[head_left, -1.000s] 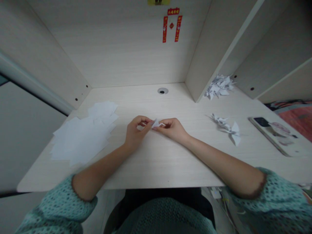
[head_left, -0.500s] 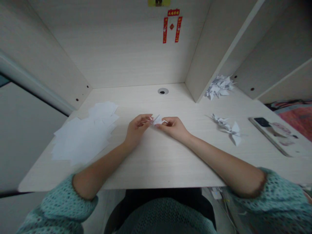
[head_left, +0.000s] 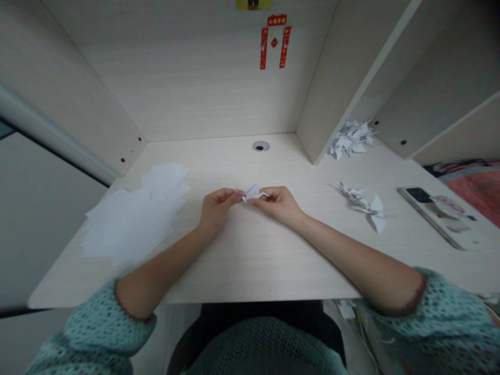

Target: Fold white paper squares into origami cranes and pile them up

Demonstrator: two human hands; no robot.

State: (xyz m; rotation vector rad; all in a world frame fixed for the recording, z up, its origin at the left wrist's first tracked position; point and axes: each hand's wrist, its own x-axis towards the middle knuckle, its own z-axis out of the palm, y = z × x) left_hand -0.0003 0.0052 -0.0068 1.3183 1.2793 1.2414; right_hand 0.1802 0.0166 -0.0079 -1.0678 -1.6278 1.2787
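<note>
A small folded white paper figure [head_left: 252,194] hangs just above the pale wooden desk [head_left: 250,260], near its middle. My left hand [head_left: 216,207] pinches its left tip with thumb and fingers closed. My right hand [head_left: 278,203] pinches its right side, fingers curled. Both forearms rest on the desk, sleeves of a teal knit pulled back to the elbows.
A loose spread of white paper sheets [head_left: 133,216] lies at the left. Folded paper figures [head_left: 363,205] lie at the right, and a heap of several more [head_left: 349,139] sits in the right shelf bay. A phone [head_left: 439,213] lies far right. A cable hole [head_left: 261,146] is at the back.
The paper figure has been turned and lifted slightly between both hands; my left fingers shifted from its top to its left tip. Arms stay in place.
</note>
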